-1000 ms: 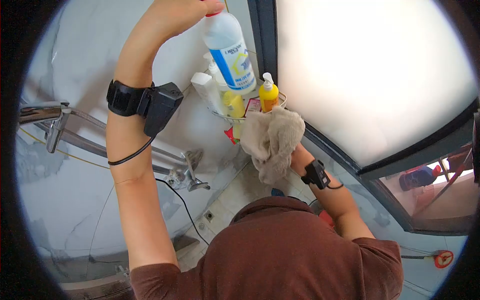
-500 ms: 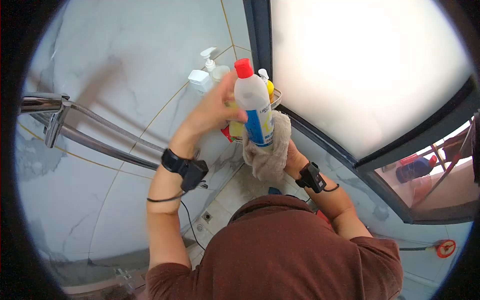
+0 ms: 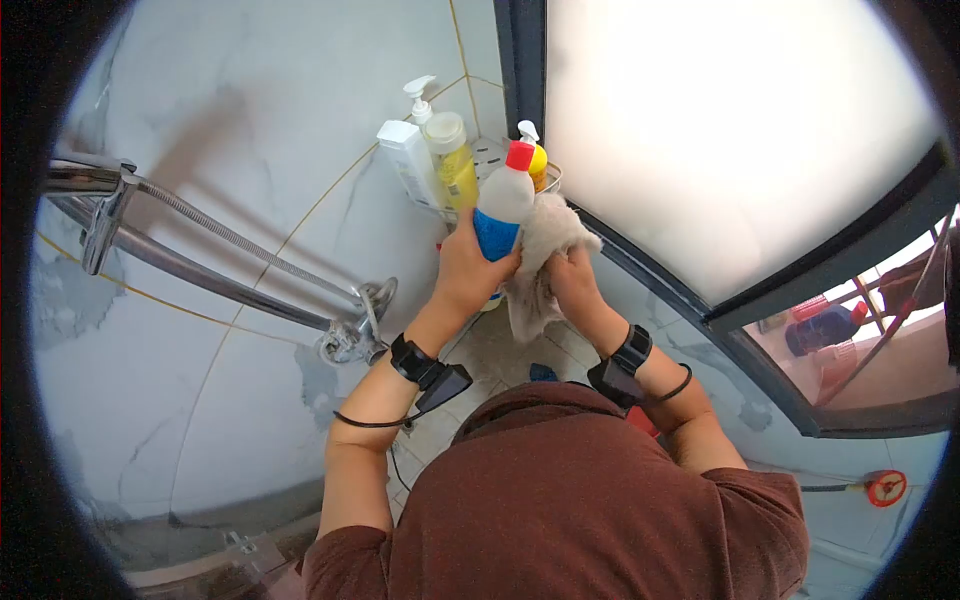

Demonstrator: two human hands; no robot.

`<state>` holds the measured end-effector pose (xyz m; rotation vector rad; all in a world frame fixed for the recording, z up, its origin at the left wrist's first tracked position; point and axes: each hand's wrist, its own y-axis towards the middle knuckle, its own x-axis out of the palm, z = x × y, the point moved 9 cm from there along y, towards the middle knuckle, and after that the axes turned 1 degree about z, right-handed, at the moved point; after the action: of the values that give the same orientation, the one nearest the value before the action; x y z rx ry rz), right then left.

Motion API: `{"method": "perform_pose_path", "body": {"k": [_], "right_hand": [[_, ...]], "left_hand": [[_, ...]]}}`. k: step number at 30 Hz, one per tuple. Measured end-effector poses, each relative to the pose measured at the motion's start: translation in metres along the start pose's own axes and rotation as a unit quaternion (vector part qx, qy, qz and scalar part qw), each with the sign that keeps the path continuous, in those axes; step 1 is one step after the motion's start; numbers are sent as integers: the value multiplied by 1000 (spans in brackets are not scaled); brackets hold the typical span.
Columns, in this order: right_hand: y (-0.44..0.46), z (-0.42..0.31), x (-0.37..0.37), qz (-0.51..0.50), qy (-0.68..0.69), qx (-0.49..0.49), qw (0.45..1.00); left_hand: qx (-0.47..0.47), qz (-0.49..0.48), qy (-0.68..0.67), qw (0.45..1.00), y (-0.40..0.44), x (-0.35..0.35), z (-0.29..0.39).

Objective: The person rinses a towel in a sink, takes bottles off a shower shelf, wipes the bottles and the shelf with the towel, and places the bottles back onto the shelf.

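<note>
The red-capped bottle (image 3: 505,200) is held on the near side of the corner rack (image 3: 487,152), its cap leaning towards the rack. I'd guess it is light to middling in weight, smooth, a little springy when squeezed, apt to slip if wet, and hardly fragile; the body around the label looks the best place for a grip, better than the cap. I can't make out how full it is. Going across from the left, a chunky white bottle (image 3: 410,160) stands at the rack's left end, opaque, so its contents are anyone's guess; close behind it rises a white pump head (image 3: 419,92). Next on the rack comes a see-through bottle (image 3: 455,170) with something yellow inside. Nearer than the rack, the left hand (image 3: 467,270) is curled around the bottle's body, thumb across the front. A yellow pump bottle (image 3: 539,165) sits at the rack's right end, contents hidden. Just in front of that end, the right hand (image 3: 575,285) is bunched into a soft pale cloth (image 3: 548,228), fingers folded into it, beside the bottle.
</note>
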<state>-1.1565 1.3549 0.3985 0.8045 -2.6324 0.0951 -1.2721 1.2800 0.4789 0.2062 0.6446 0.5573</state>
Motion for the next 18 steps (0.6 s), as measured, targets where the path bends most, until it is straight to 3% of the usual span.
{"method": "perform_pose_path", "body": {"k": [3, 6, 9, 12, 15, 16, 18], "right_hand": [[-8, -5, 0, -19, -99, -116, 988], [-1, -10, -8, 8, -137, -150, 979], [-5, -41, -9, 17, -207, -192, 959], [1, -61, -8, 6, -212, -149, 966], [11, -55, -15, -25, -25, -69, 997], [10, -57, -11, -31, 49, -34, 998], [14, -61, -10, -27, 49, -16, 998]], "left_hand": [[6, 2, 43, 999, -5, -1, 5], [-13, -37, 131, 991, -15, 8, 7], [-40, -122, 99, 987, -31, 28, -2], [-15, -208, 8, 978, -37, 42, -6], [-56, -268, -212, 938, -44, 59, -17], [-104, -306, -249, 913, -48, 64, -22], [-197, -377, -318, 847, -58, 71, -29]]}}
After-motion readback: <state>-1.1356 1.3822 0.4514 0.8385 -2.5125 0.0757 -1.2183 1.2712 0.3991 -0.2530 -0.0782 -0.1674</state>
